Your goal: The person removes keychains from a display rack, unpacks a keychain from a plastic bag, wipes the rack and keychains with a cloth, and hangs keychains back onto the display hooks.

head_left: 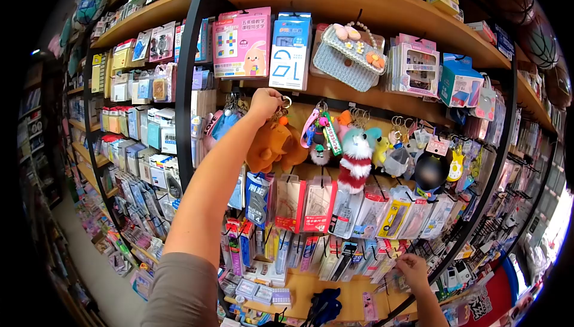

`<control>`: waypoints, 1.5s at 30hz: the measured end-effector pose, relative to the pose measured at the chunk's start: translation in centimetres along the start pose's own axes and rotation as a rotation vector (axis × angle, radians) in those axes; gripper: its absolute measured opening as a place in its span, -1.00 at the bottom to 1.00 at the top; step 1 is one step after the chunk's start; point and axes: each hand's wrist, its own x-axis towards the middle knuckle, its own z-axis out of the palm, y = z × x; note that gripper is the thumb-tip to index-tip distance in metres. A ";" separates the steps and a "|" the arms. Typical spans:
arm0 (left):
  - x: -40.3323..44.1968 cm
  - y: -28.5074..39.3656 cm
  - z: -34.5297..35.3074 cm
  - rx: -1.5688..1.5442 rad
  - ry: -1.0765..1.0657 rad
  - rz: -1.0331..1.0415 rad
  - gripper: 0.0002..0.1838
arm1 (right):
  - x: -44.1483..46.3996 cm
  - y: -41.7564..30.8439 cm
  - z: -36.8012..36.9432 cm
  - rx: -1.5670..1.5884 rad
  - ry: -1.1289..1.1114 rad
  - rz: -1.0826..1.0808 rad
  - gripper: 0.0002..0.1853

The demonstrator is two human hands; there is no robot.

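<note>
My left hand [266,103] reaches up to the hook row, its fingers closed at the metal key ring [286,102] above an orange-brown plush keychain [276,143]. The plush hangs just below the hand. Lower right, my right hand [412,268] is beside the hanging stationery packs [382,265], fingers bent together; whether they grip anything is too small to tell. To the right of the brown plush hang a keychain with a pink strap [310,128] and a red-and-white furry plush [355,162].
A knitted blue bag [348,58] hangs above, beside a pink boxed set [242,43]. Black shelf posts [190,76] stand left and right. Ruler packs [258,198] hang below the plush toys. A wooden shelf [353,300] lies at the bottom.
</note>
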 end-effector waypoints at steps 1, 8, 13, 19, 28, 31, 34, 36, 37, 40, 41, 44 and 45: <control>0.9 -1.2 0.3 0.111 0.060 0.115 -0.97 | -0.2 0.4 0.0 -0.004 0.019 0.024 -0.92; -2.7 0.0 -0.3 0.270 0.142 0.556 -0.82 | -1.3 4.3 -1.5 0.079 0.038 0.132 -0.91; -4.1 2.0 -0.3 0.153 -0.123 0.408 -0.84 | -0.8 4.7 -1.5 0.126 0.008 0.157 -0.91; -4.2 2.7 0.4 0.434 0.026 0.513 -0.82 | -0.9 5.5 0.0 0.186 -0.042 0.120 -0.91; -3.8 2.0 0.7 0.368 0.118 0.609 -0.86 | -2.8 7.6 -2.5 0.148 0.090 0.186 -0.92; -3.2 1.7 0.6 0.384 0.147 0.607 -0.87 | -3.5 7.6 -3.0 0.139 0.149 0.219 -0.91; -3.3 1.5 1.0 0.407 0.159 0.645 -0.88 | -4.1 8.2 -3.5 0.136 0.174 0.253 -0.91; -3.5 1.4 1.0 0.431 0.169 0.668 -0.87 | -4.4 8.5 -3.7 0.151 0.185 0.272 -0.90; -3.6 1.3 1.1 0.446 0.177 0.678 -0.86 | -4.5 8.6 -3.8 0.158 0.189 0.283 -0.89; -3.6 1.5 1.0 0.425 0.197 0.667 -0.87 | -5.0 8.8 -3.7 0.200 0.240 0.276 -0.90; -3.5 1.5 1.1 0.407 0.202 0.655 -0.88 | -5.1 9.1 -3.9 0.203 0.235 0.274 -0.91; -3.2 1.1 1.6 0.339 0.237 0.592 -0.88 | -5.2 9.5 -4.2 0.211 0.237 0.271 -0.91; -3.2 1.1 1.8 0.332 0.263 0.572 -0.88 | -5.3 9.5 -4.2 0.209 0.247 0.277 -0.92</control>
